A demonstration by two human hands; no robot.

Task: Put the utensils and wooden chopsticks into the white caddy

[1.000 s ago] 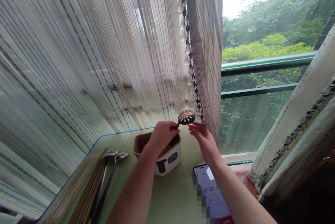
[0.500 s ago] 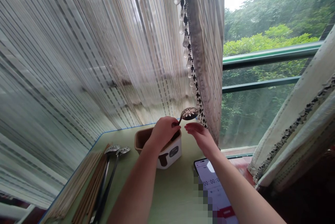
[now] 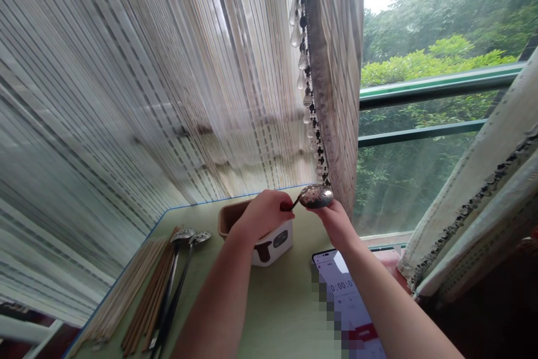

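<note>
My left hand (image 3: pixel 269 214) is closed around the handle of a metal slotted spoon (image 3: pixel 316 196), just below its round head. The handle's lower part is hidden behind that hand, over the box. My right hand (image 3: pixel 338 223) is at the spoon's head and grips its rim from the right; some of its fingers are hidden behind the metal. Beneath my left hand stands a white box (image 3: pixel 282 248) with a brown rim, a dark label and a brown patch on its side. My left forearm covers part of it.
Left of the box, two slotted ladles (image 3: pixel 184 261) lie beside brown chopsticks (image 3: pixel 152 300) and a bundle of pale thin sticks (image 3: pixel 124 292). A phone (image 3: pixel 342 275) showing a timer lies under my right forearm. Curtains (image 3: pixel 235 96) hang behind the green table (image 3: pixel 277 314).
The slotted spoon's head has moved slightly right and down. My right hand, apart from it before with fingers stretched, is now against the head.
</note>
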